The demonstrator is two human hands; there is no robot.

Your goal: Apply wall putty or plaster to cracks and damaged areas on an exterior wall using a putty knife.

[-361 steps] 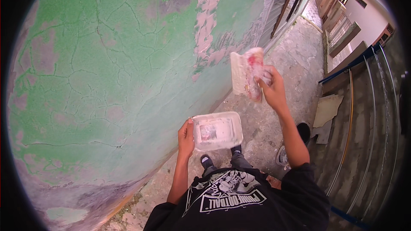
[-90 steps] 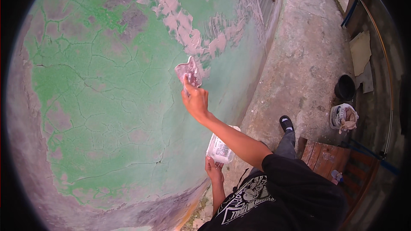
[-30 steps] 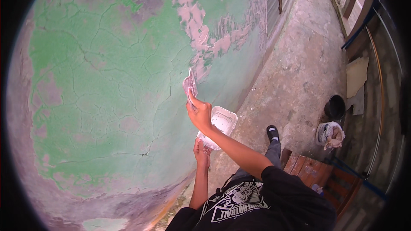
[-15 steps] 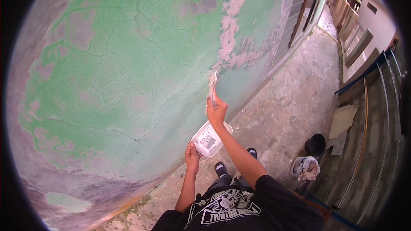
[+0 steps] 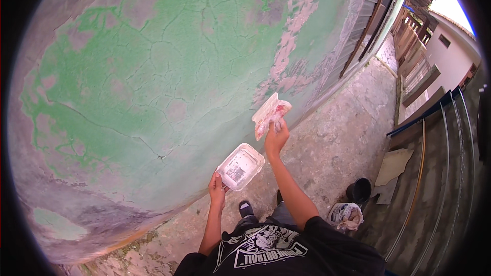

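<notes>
Green wall (image 5: 128, 97) to my left; tub (image 5: 252, 173) in my left hand (image 5: 217, 190), scraper (image 5: 266, 115) in my right (image 5: 276, 138).
My hands are apart: my left fingers clasp the tub's near left corner, and its long axis slants away from them, up toward the scraper. The scraper, pinched between my right thumb and fingers, turns its long pale edge to the wall; I can't tell whether it touches. The paste (image 5: 294, 30) on the wall lies beyond my right hand, the nearer one.
</notes>
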